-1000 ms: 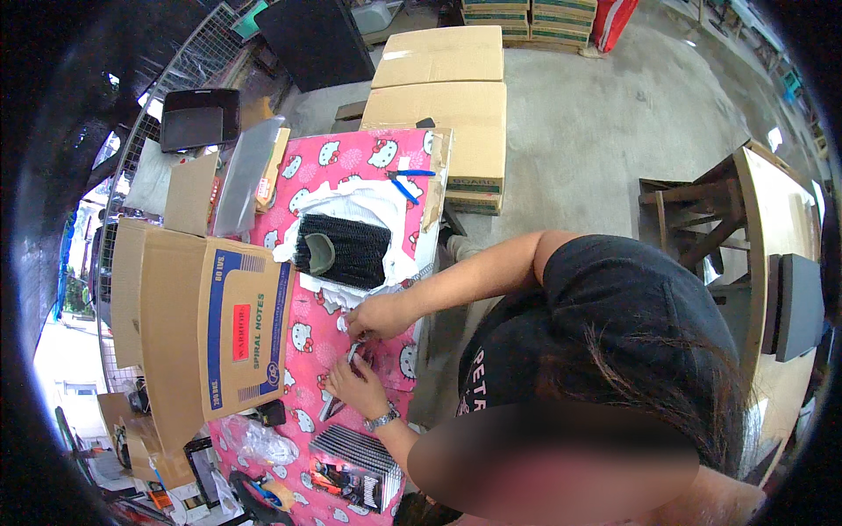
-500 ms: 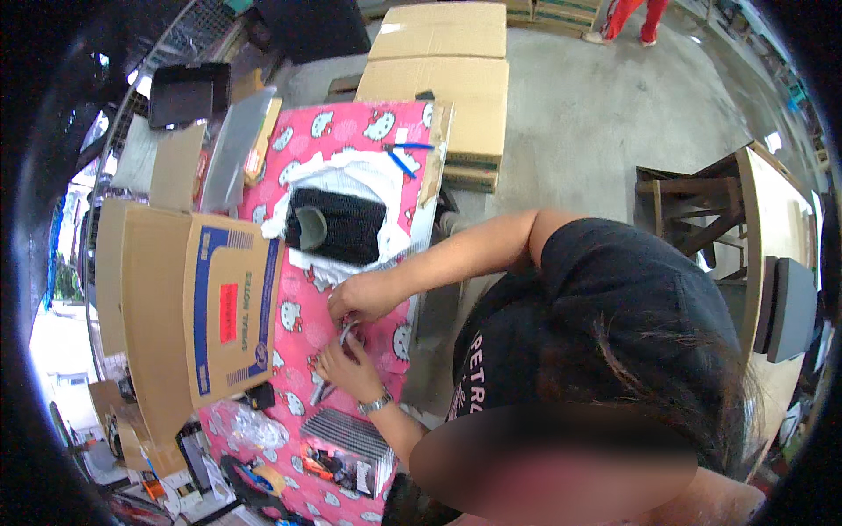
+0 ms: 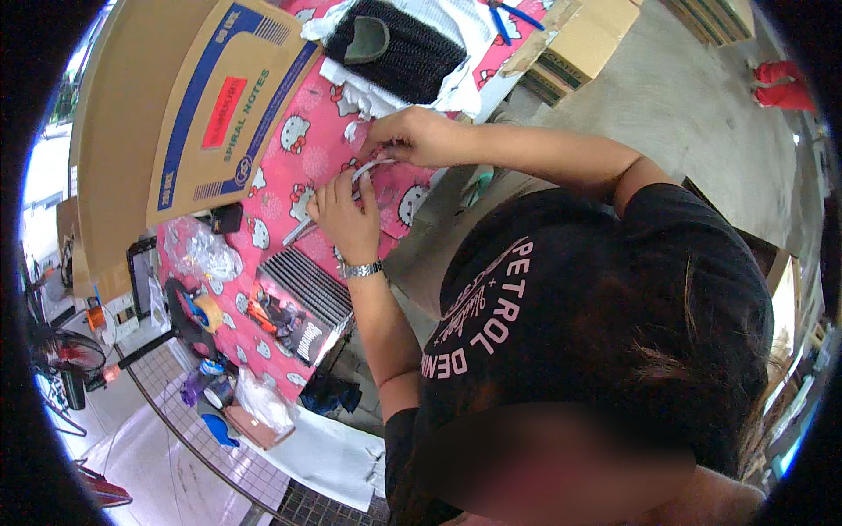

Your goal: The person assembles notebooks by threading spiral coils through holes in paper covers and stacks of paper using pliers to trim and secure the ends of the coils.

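Observation:
My left hand (image 3: 347, 215), with a metal watch on its wrist, is closed, its thumb and fingers pinching a thin, curved whitish strip (image 3: 368, 166). Beyond it, my right hand (image 3: 423, 137) is closed on the strip's other end, its fingertips partly hidden. The strip bows between the two hands, just above a pink cat-print cloth (image 3: 312, 167) on the table. Beside my left hand lies a thin grey rod-like piece (image 3: 299, 232). A stack of spiral-bound notebooks (image 3: 307, 273) with a picture cover is at the near left of that hand.
A large cardboard box (image 3: 189, 114) stands across the table. To the right, a black ribbed bundle (image 3: 412, 61) rests on white wrapping, with blue-handled pliers (image 3: 517, 17) past it. Clear plastic wrap (image 3: 200, 250) and a roll of tape (image 3: 208, 313) lie at the left.
The view has swung left and down, so the table's left end shows more. Both hands remain on the strip, now bowed more openly between them.

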`<action>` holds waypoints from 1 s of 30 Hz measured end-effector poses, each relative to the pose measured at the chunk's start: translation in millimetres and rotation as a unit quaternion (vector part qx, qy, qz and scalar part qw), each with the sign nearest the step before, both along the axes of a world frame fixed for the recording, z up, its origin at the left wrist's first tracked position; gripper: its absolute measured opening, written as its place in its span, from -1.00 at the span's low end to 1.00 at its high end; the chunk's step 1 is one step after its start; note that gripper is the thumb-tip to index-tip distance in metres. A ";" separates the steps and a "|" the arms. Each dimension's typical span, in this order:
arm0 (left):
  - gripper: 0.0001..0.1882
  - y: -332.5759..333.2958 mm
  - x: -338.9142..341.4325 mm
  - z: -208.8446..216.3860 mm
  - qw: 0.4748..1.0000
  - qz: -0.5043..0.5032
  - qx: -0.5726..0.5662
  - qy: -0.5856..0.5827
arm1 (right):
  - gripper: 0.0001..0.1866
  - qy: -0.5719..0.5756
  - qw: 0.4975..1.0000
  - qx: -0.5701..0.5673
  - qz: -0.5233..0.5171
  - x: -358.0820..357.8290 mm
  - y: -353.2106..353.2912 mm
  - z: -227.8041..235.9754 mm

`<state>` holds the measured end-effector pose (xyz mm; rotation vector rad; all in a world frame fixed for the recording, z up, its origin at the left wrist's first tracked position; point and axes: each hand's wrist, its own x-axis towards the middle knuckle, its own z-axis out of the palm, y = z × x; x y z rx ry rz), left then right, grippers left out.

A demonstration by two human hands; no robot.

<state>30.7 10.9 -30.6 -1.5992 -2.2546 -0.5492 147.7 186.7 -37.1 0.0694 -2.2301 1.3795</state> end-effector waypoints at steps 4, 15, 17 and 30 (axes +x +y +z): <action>-0.78 1.5 0.5 -0.1 1.000 -0.006 0.021 0.007 | -0.71 0.010 1.000 0.015 0.022 0.2 3.4 -0.7; -0.79 4.5 -4.1 2.8 1.000 -0.015 0.020 0.017 | -0.71 0.022 0.999 0.036 0.015 -2.5 7.3 -6.7; -0.79 4.1 -4.2 3.7 1.000 -0.016 0.020 0.010 | -0.72 0.056 0.998 0.021 -0.002 -2.4 7.1 -6.7; -0.72 4.9 3.0 2.9 1.000 -0.002 -0.009 0.005 | -0.61 -0.106 0.978 0.177 0.019 10.7 3.1 9.7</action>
